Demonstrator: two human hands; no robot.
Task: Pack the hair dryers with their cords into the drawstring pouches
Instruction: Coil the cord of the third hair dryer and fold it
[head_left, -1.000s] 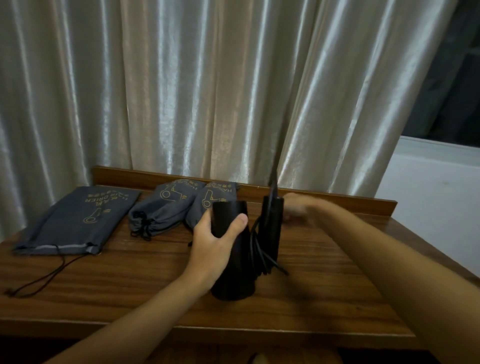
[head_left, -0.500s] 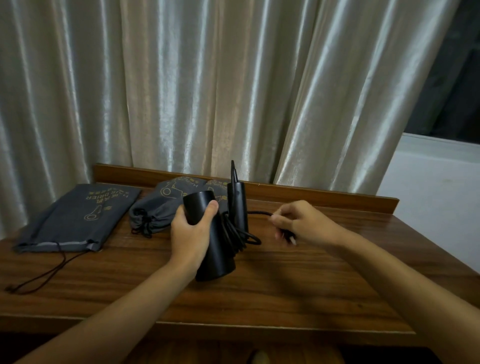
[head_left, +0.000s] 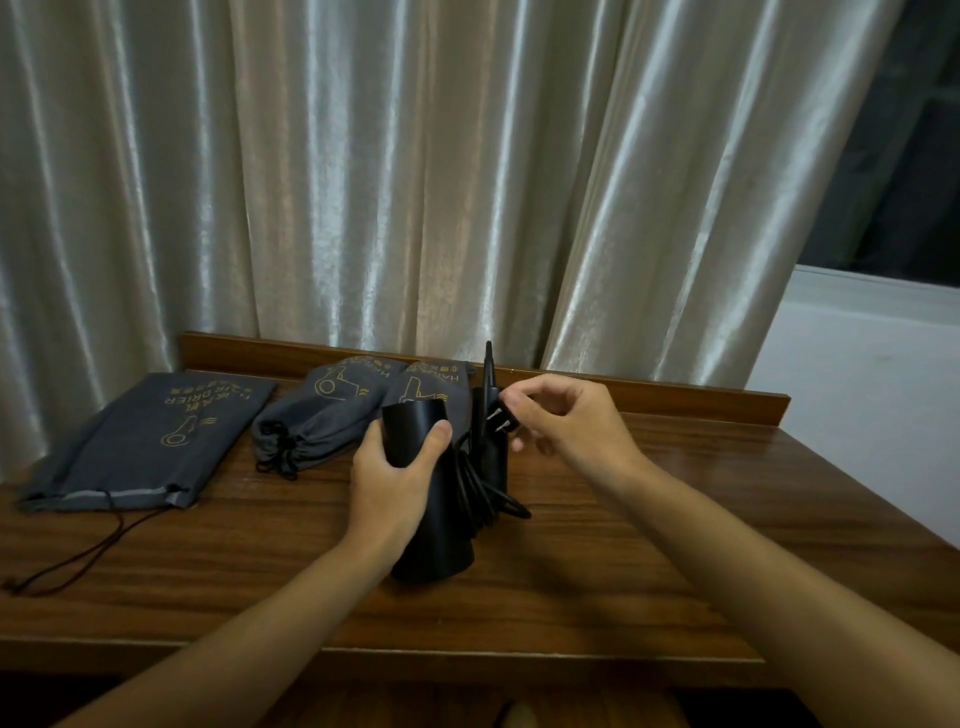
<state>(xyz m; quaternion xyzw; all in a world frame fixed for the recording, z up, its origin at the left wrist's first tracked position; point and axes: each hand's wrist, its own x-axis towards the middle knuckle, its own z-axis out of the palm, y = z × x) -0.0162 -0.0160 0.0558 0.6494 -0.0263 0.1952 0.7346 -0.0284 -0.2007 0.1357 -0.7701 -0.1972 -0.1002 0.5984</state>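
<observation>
Nearest the camera, two bare forearms reach in over the front edge of the wooden desk (head_left: 649, 582). The left hand (head_left: 390, 486) wraps around the black barrel of the hair dryer (head_left: 434, 519), thumb pressed on the upper part; its grip is closed around the barrel, which stands tilted with its lower end on the desk. Just right of the barrel, the dryer's folded handle stands upright, and the black cord (head_left: 480, 486) hangs in loops between barrel and handle, one loop lying on the desk. The right hand (head_left: 561, 418) is at the top of the handle, fingers curled, its grip pinching the plug (head_left: 501, 418) at the cord's end.

Farther back, a filled gray pouch (head_left: 322, 415) with its drawstring mouth bunched shut lies on the desk, and a second filled pouch (head_left: 428, 382) lies beside it, partly hidden behind the dryer. To the far left, an empty flat pouch (head_left: 156, 436) lies with its string trailing toward the front edge. Behind the desk's raised back rail hangs a shiny pale curtain (head_left: 415, 171).
</observation>
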